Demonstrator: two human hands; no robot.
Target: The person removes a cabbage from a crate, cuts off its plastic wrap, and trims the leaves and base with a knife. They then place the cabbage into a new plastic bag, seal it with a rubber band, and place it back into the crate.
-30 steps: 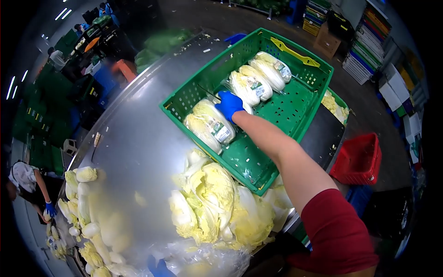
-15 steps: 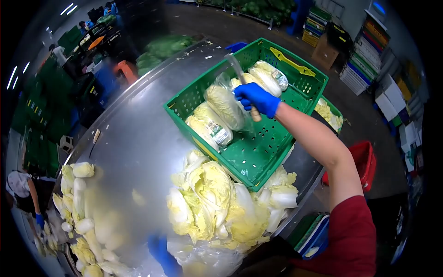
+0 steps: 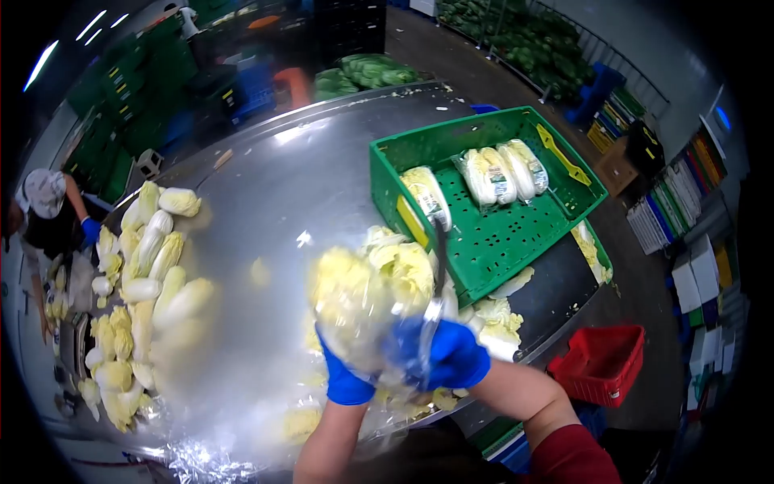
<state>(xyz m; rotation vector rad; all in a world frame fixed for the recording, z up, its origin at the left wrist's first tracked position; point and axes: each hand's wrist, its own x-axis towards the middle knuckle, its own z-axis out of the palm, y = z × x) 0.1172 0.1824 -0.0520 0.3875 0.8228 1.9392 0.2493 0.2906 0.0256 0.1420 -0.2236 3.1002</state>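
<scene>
Between my two blue-gloved hands a napa cabbage in clear plastic (image 3: 348, 302) hangs over the steel table, partly blurred. My left hand (image 3: 347, 375) is wrapped round its lower left side. My right hand (image 3: 443, 355) is closed at the bag's right side, with a knife (image 3: 440, 262) in its fingers, blade pointing up beside the crate. The green crate (image 3: 504, 274) holds several wrapped cabbages (image 3: 489, 176), with one (image 3: 427, 196) apart at its left end. Loose cabbage leaves (image 3: 403, 266) lie behind my hands, against the crate.
Trimmed cabbages (image 3: 153, 250) are heaped on the left of the steel table (image 3: 266, 185). Another knife (image 3: 223, 159) lies near the far left edge. A co-worker (image 3: 52, 202) stands at the far left. A red crate (image 3: 597, 363) is on the right.
My right hand has come back from the crate to my left hand, and a wrapped cabbage is now between them. The view has shifted, with the crate appearing farther right. One cabbage has left the crate.
</scene>
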